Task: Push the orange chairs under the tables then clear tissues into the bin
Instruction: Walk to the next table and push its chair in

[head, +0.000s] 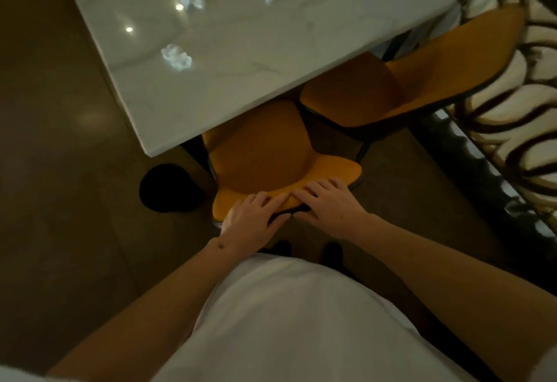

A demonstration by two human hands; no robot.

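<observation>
**Both hands on the near chair back**

The left hand (251, 220) and right hand (327, 203) curl over the top of the near orange chair (265, 152), its seat partly under the marble table (271, 50). A dark bin (168, 187) stands left. Three crumpled tissues (176, 56) lie on the tabletop.

White short-sleeved top (289, 321), bare forearms, dark shoes (331, 253)
</observation>
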